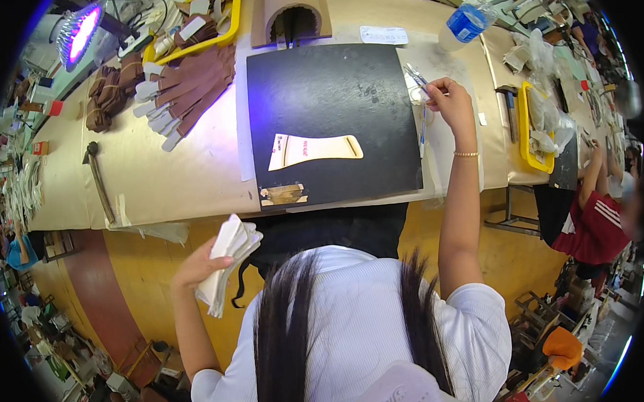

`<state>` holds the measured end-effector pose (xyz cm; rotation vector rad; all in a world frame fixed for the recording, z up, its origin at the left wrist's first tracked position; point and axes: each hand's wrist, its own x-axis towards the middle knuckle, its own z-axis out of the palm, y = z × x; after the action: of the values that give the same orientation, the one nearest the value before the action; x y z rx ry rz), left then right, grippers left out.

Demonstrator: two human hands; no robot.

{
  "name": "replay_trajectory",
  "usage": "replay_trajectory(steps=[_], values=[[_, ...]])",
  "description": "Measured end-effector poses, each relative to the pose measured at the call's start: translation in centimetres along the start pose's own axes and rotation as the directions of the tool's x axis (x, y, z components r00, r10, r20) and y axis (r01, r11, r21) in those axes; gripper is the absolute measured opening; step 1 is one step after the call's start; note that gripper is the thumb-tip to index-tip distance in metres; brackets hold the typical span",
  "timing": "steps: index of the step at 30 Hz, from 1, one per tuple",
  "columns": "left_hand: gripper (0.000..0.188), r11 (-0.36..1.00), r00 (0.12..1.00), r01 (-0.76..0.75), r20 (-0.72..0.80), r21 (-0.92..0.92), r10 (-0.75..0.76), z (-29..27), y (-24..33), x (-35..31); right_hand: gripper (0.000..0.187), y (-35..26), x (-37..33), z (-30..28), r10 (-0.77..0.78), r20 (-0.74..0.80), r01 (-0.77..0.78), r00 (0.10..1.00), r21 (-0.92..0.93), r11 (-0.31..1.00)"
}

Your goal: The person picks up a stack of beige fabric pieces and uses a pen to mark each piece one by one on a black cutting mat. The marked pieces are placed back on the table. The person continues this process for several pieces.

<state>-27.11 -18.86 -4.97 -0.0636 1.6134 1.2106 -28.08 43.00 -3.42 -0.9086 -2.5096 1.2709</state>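
My left hand (201, 265) is closed around a stack of white cut pieces (228, 257), held off the table's near edge. At the right edge of the black mat (324, 79), my right hand (451, 102) pinches a slim, silvery pen (416, 75); its tip is too small to make out. Below those fingers a thin blue pen (423, 128) lies beside the mat. A cream template (320, 150) with a narrow slot and printed marks rests flat on the mat. Brown tape (284, 195) sticks to the mat's near left corner.
Brown strips with pale ends (192, 99) fan out at the left, near a hammer (100, 182). A lit lamp (80, 37) stands far left. An arched block (292, 15) and a blue-labelled bottle (465, 24) stand behind the mat. Right lies a yellow tray (527, 131); a co-worker in red (592, 225) sits beyond.
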Motion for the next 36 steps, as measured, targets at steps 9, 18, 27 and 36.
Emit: replay_trajectory(steps=[9,18,27,36], values=[[0.058,0.519,0.941,-0.180,0.007,-0.835,0.338,3.7,10.9,5.3,0.030,-7.7,-3.7,4.6,-0.358,0.055,0.360,0.932,-0.023,0.933],[0.079,0.814,0.894,-0.420,-0.032,-0.401,0.446,9.7,17.9,8.9,0.023,-16.2,-12.3,7.8,-0.546,0.182,0.396,0.818,0.509,0.764],[0.087,0.822,0.838,-0.527,0.030,-0.218,0.545,13.1,18.8,10.5,0.027,-16.6,-13.0,6.6,-0.588,0.141,0.517,0.797,0.346,0.783],[0.072,0.699,0.824,-0.124,0.320,-0.704,0.468,12.5,17.3,10.5,0.020,-15.1,-12.1,5.4,-0.672,0.186,0.470,0.717,0.583,0.663]])
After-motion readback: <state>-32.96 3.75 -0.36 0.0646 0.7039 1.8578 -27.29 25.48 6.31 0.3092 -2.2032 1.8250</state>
